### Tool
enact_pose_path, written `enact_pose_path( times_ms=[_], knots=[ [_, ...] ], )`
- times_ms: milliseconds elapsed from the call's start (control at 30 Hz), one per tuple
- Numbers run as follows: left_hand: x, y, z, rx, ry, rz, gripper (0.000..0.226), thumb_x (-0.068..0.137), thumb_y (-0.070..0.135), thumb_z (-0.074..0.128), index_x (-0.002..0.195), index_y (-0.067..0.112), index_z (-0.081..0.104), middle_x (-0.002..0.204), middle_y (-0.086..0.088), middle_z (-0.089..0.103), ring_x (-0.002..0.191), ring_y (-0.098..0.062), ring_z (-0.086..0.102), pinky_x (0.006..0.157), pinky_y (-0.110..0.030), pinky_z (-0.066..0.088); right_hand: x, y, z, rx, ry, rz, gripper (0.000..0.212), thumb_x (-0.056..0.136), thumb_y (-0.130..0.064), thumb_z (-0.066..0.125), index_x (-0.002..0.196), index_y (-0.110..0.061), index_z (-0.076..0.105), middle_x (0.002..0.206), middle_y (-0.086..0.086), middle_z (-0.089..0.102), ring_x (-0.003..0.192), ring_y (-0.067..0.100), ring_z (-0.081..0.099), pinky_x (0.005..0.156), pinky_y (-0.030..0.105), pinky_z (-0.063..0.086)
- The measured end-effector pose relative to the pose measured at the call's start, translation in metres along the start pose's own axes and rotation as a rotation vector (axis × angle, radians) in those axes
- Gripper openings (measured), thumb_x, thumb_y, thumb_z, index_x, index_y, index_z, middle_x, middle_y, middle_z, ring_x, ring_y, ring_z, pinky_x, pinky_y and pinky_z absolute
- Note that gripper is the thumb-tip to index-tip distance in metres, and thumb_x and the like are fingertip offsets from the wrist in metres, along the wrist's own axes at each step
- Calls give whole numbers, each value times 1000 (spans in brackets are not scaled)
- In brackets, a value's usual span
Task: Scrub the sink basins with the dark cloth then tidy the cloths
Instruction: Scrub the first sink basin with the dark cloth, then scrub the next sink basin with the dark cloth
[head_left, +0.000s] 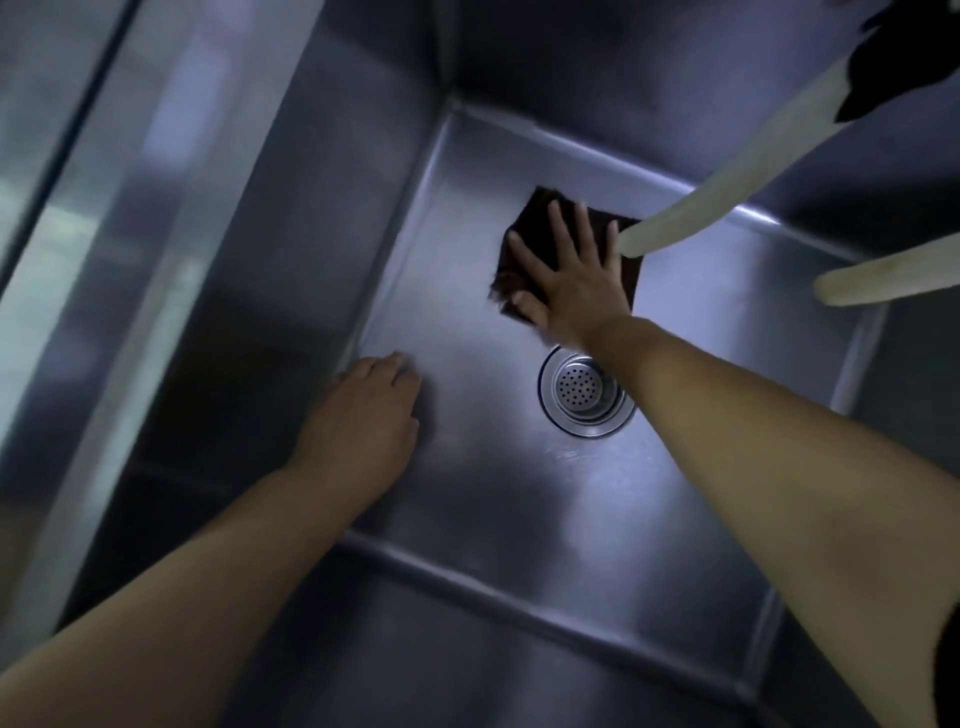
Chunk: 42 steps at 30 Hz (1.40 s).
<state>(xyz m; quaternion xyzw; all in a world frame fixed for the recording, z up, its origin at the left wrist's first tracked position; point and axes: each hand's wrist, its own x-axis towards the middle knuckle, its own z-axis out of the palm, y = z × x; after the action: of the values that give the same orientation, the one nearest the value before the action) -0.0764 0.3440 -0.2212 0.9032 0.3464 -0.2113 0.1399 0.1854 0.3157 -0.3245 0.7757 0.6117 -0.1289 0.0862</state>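
A dark brown square cloth (524, 249) is pressed flat on the floor of the stainless steel sink basin (467, 519) by the right hand (566, 275), fingers spread. The left hand (369, 415) rests loosely curled near the left wall, holding nothing. A round perforated metal drain strainer (586, 389) sits just beside the right wrist. Two pale hoses (727, 182) hang in from the right. No writing is legible.

A steel sink basin (467, 519) carries a dark cloth (535, 218) beyond its drain strainer (584, 389).
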Motion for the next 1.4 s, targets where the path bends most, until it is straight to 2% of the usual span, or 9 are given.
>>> enact_pose_path(
  times_ms=[100, 167, 267, 367, 500, 633, 833, 1100, 1400],
  knots=[
    [-5, 1, -6, 9, 21, -2, 48, 69, 15, 77, 113, 1, 65, 127, -17, 59, 108, -35, 59, 85, -41, 50, -28, -35, 1, 40, -5, -114, 64, 93, -56, 34, 148, -43, 4, 159, 10, -10, 144, 35, -13, 110, 59, -7],
    [-12, 8, -15, 7, 4, -7, 50, 83, 20, 63, 129, 6, 53, 142, -14, 46, 123, -32, 48, 97, -39, 41, -55, -59, 4, 100, -13, -199, 61, 91, -47, 43, 147, -39, 22, 159, 13, 5, 144, 39, 2, 111, 59, -1],
    [-26, 17, -36, 15, -43, -30, 48, 95, 29, 43, 141, 16, 36, 154, -4, 26, 136, -24, 31, 107, -34, 29, -105, -83, 10, 188, 55, -277, 52, 79, -37, 47, 130, -29, 56, 143, 15, 45, 130, 39, 42, 104, 57, 28],
    [-52, 23, -57, 10, -24, -28, 43, 93, 26, 45, 134, 15, 45, 146, -6, 39, 128, -25, 40, 103, -37, 37, -150, -91, 0, 177, 11, -290, 40, 62, -24, 67, 102, -27, 73, 118, 11, 66, 95, 34, 66, 74, 43, 52],
    [-96, 25, -80, -82, 83, -15, 29, 72, 11, 68, 100, 4, 67, 106, -16, 66, 94, -35, 63, 72, -46, 55, -191, -83, -24, 263, -50, -208, 46, 45, -11, 89, 87, -25, 76, 91, 4, 70, 66, 28, 62, 54, 31, 51],
    [-139, 30, -96, -206, 91, -94, 38, 87, 20, 53, 124, 12, 55, 129, -5, 55, 117, -28, 51, 91, -39, 47, -224, -84, -70, 415, 41, -111, 38, 70, -6, 59, 104, -19, 73, 107, 6, 70, 82, 31, 63, 72, 28, 50],
    [-187, 19, -110, -328, 153, -174, 43, 92, 24, 48, 134, 19, 49, 139, 4, 48, 127, -20, 43, 99, -33, 41, -247, -113, -138, 591, 191, -67, 52, 73, -12, 31, 105, -9, 72, 111, 10, 67, 90, 35, 59, 81, 32, 45],
    [-252, -57, -141, -346, 248, -235, 42, 89, 33, 39, 126, 21, 54, 130, 4, 54, 120, -20, 48, 94, -33, 45, -234, -206, -228, 664, 352, -24, 46, 76, 0, 47, 113, -15, 70, 120, 4, 62, 106, 22, 51, 91, 24, 37],
    [-348, -239, -163, -343, 345, -327, 43, 91, 25, 46, 135, 22, 49, 138, 7, 49, 127, -17, 45, 101, -32, 38, -195, -388, -305, 628, 416, -26, 47, 79, 7, 55, 117, -17, 67, 127, 0, 58, 117, 17, 47, 93, 20, 35]
  ],
)
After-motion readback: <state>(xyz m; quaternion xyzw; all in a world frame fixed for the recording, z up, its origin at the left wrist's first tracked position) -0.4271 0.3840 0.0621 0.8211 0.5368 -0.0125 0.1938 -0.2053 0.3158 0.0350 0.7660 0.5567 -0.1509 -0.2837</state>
